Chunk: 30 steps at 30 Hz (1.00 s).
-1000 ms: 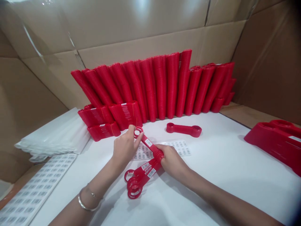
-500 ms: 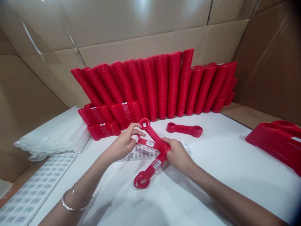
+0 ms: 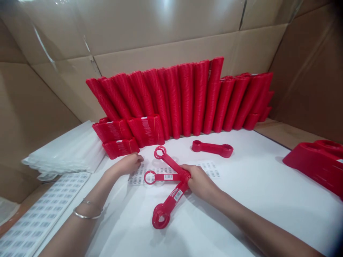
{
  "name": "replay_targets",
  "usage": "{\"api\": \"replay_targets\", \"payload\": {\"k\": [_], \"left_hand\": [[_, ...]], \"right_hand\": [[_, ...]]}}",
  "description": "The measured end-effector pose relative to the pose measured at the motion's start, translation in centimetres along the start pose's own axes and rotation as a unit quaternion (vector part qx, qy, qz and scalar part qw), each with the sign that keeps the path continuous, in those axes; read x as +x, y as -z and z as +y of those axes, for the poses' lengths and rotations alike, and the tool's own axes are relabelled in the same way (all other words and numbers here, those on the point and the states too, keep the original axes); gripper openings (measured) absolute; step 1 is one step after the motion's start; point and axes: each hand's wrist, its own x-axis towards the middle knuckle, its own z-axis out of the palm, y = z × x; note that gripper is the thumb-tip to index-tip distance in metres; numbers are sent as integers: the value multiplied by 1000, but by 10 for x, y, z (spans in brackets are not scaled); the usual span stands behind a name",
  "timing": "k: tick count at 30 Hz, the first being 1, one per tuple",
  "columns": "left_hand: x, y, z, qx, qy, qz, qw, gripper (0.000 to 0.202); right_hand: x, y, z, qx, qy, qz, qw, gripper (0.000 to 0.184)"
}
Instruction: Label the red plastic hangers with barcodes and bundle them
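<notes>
From my remote seat, my left hand (image 3: pixel 130 162) curls near the left end of the label sheet (image 3: pixel 158 170), and I cannot tell whether it pinches anything. Above the sheet, the fanned red pieces (image 3: pixel 176 177) show labels (image 3: pixel 168 177) on the middle and lower arms, none on the top one. My right hand (image 3: pixel 200 182) clamps their gathered ends, and the red stack (image 3: pixel 212 148) behind shows no label.

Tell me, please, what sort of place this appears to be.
Probably a workstation in a factory or warehouse: stacks of matching red pieces line the back, a printed label sheet lies at left, and the right hand holds barcoded red pieces.
</notes>
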Motion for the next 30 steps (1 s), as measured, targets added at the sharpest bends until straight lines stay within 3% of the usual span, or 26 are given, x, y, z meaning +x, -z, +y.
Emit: {"api": "replay_targets", "payload": {"k": [4,9,13,16,19,21,24,27,30], "left_hand": [[0,-2,0,12,-13,-58,998,21],[0,1,4,15,-13,-72,997,16],[-6,19,10,-2,-25,-87,996,12],[-18,41,30,-42,-32,-77,996,16],[-29,48,66,-134,-39,-20,990,19],[-31,39,90,-202,-60,-11,977,17],[-28,12,113,-227,-87,1,970,14],[-22,-9,118,-211,-86,40,973,14],[-20,-16,115,-195,-73,55,976,14]], "right_hand": [[1,-1,1,-6,-10,-3,1000,44],[0,0,-2,-10,-19,-3,1000,37],[0,-1,-1,-15,-27,-2,1000,32],[0,-2,0,-17,-29,5,999,32],[0,-3,0,-15,-29,8,999,31],[-1,-4,-2,-13,-25,8,1000,31],[-2,-4,-4,-15,-15,12,1000,32],[-2,-4,-4,-26,-9,17,999,28],[-2,-5,-3,-39,-8,23,999,26]]}}
